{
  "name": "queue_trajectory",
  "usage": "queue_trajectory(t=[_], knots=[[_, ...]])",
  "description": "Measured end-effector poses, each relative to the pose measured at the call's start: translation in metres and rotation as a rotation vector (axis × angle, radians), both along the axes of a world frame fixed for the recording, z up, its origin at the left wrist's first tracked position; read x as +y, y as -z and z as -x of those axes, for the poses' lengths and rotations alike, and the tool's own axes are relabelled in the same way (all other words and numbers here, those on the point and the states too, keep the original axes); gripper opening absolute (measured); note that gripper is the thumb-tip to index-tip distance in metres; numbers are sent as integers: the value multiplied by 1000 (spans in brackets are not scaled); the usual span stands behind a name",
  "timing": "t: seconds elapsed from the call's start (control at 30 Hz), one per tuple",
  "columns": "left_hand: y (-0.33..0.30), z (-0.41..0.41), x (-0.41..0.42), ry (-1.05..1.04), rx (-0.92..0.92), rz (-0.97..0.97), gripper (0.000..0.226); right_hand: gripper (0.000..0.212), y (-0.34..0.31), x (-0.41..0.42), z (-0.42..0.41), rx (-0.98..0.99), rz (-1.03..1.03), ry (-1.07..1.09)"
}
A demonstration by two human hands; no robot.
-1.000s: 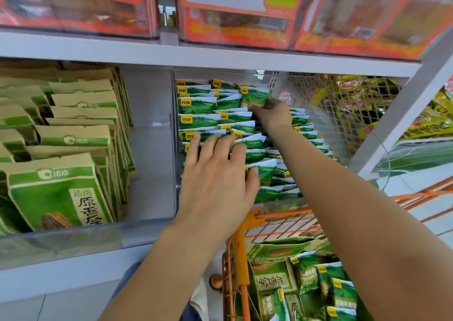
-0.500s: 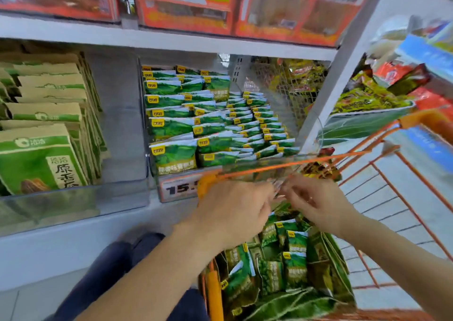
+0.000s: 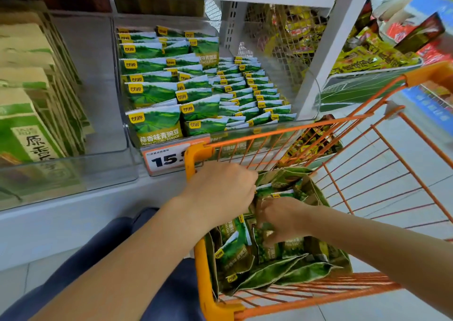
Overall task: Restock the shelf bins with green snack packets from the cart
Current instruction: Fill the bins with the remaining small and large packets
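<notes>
Your left hand [image 3: 221, 193] and right hand [image 3: 282, 219] reach down into the orange cart [image 3: 343, 293], meeting over a heap of green snack packets [image 3: 235, 249]. Your left hand's fingers curl around packets at the heap's top; your right hand's fingers pinch into packets just below it. The rest of the heap lies under and beside both hands, against the cart's near-left corner. The cart's far rim sits against the clear shelf bin [image 3: 308, 95], whose rows of matching packets [image 3: 157, 122] stand nearly full. The cart's right half is bare wire.
</notes>
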State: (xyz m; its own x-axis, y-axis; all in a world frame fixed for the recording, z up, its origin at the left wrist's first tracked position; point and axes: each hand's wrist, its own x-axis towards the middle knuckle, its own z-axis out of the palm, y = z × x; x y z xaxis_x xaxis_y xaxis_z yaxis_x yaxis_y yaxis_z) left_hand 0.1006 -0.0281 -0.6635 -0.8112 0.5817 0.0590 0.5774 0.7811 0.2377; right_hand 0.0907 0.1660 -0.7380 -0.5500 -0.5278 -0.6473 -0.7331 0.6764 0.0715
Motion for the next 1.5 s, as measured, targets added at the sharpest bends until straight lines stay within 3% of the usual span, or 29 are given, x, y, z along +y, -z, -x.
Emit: queue_trajectory(t=[0.1,0.2,0.3,0.4,0.43,0.57,0.63,0.73,0.9,1.0,1.13,1.23,1.33,1.4,1.47,1.5], knots=[[-1,1,0,9,-33,-34,28,36,4,-2,-3,-76,48,32],[-10,1,-2,-46,-122,-299,24,15,-24,2,10,-122,413,301],[-21,6,-8,-203,-265,-671,18,18,-77,4,19,-220,871,615],[-28,8,-14,-241,-545,-774,46,17,-115,-4,12,-261,1232,693],[-31,7,-15,-240,-591,-815,46,17,-121,-8,10,-247,1332,698],[-41,7,-17,-326,-557,-1108,18,23,-119,-25,7,-131,1616,824],[-45,9,-19,-369,-549,-1207,17,28,-114,-29,4,-221,1675,872],[-51,9,-21,-329,-564,-1159,22,22,-108,-34,-1,-283,1635,863],[-48,9,-26,-331,-534,-1016,28,14,-108,-36,-4,-159,1608,819],[-49,10,-31,-292,-614,-978,41,18,-108,-37,-6,-103,1549,816],[-43,11,-33,-261,-418,-795,24,16,-107,-43,-13,-13,1454,774],[-41,13,-31,-282,-364,-864,21,18,-107,-41,-14,4,1501,762],[-48,8,-29,-278,-279,-923,20,18,-115,-43,-14,-100,1584,835],[-53,8,-33,-344,-22,-811,21,18,-124,-43,-5,-79,1616,904],[-53,15,-45,-405,377,-474,31,26,-132,-40,15,0,1638,990],[-52,20,-54,-419,435,-356,37,32,-136,-40,27,46,1638,1022]])
